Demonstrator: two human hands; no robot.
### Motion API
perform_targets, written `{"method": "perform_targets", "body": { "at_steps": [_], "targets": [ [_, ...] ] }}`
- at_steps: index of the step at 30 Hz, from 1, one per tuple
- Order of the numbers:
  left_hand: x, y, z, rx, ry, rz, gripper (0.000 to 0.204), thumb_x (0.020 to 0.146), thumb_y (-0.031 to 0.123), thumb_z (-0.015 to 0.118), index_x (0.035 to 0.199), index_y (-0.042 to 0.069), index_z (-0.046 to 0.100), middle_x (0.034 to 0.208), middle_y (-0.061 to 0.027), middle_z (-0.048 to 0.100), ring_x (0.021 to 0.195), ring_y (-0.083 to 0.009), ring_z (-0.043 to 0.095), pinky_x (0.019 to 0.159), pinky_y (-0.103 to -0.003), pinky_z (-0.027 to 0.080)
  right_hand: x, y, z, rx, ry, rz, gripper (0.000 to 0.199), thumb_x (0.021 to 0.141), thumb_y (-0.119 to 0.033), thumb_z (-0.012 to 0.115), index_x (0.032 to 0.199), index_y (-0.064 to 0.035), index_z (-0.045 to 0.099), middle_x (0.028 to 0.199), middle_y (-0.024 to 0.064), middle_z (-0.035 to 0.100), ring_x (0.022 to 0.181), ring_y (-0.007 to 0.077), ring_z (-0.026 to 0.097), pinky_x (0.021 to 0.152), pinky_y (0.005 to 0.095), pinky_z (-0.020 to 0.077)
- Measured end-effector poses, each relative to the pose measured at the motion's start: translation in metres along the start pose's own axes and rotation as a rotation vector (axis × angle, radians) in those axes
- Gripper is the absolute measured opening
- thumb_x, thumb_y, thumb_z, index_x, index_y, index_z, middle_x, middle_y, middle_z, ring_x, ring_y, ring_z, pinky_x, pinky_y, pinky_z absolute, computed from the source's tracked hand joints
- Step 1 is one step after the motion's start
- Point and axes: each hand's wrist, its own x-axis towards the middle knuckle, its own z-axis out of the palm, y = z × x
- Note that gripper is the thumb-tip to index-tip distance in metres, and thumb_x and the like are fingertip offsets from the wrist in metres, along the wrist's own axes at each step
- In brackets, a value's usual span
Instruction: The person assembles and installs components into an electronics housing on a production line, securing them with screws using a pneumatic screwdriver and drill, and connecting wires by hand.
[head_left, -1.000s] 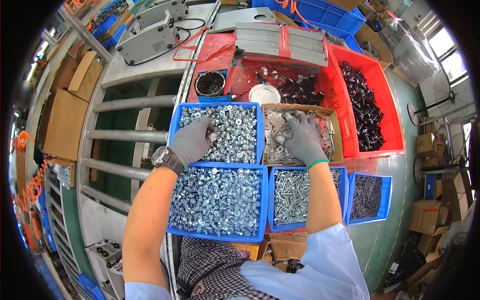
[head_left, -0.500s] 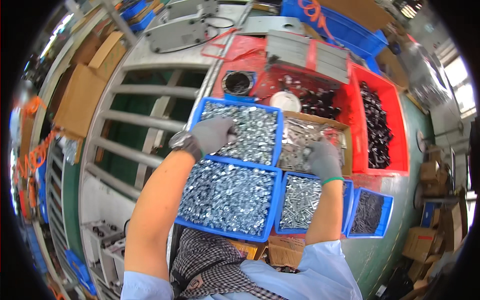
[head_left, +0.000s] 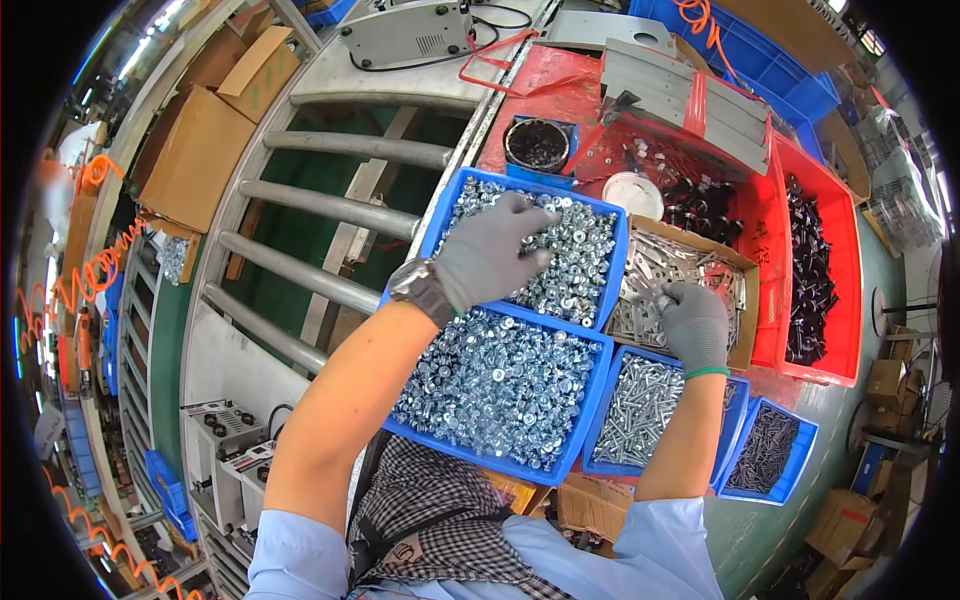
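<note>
**Gloved hands well apart over closely packed bins**

With twelve at the top of the view, the left hand sits near the dial's centre, over silvery fasteners in the upper blue bin; its fingers and thumb are spread. The right hand is at three, bent over flat metal plates in a cardboard box, fingers curled; whether they grip a plate cannot be told. The border of bin and box runs between the hands.

Side room is tight: the lower blue bin at six butts against the upper one, the screw bin at four lies just beside it and the box, and a red bin rises between two and three. More open space shows at ten, in the gaps of the roller conveyor, and at four, where green floor lies past the dark screws.

The left glove hides some fasteners; the right forearm covers part of the screw bin. A grey case between eleven and twelve is cut by the top edge. Dark parts inside the red bin blend together.
</note>
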Motion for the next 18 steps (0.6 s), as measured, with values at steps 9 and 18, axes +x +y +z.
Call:
{"method": "perform_targets", "body": {
  "at_steps": [9, 18],
  "targets": [
    [0.009, 0.019, 0.021, 0.033, -0.171, 0.120, 0.030, 0.080, 0.028, 0.069, 0.107, 0.018, 0.064, 0.099, -0.0088, 0.053, 0.087, -0.0284, 0.060, 0.074, -0.038, 0.050, -0.006, -0.002, 0.002, 0.051, 0.117, -0.042, 0.021, 0.083, -0.021, 0.053, 0.091, -0.0092, 0.068, 0.090, 0.0170, 0.066, 0.089, 0.0337, 0.063, 0.079, 0.0420, 0.0493],
    [-0.050, -0.029, -0.066, -1.423, 0.150, -0.384, 0.038, 0.089, 0.005, 0.054, 0.124, -0.006, 0.047, 0.110, -0.0126, 0.058, 0.091, -0.0178, 0.062, 0.076, -0.028, 0.054, 0.010, -0.015, 0.026, 0.077, 0.432, -0.072, 0.020, 0.084, -0.021, 0.054, 0.094, -0.0071, 0.063, 0.089, 0.0176, 0.065, 0.086, 0.0355, 0.062, 0.076, 0.0436, 0.0481]
  ]
}}
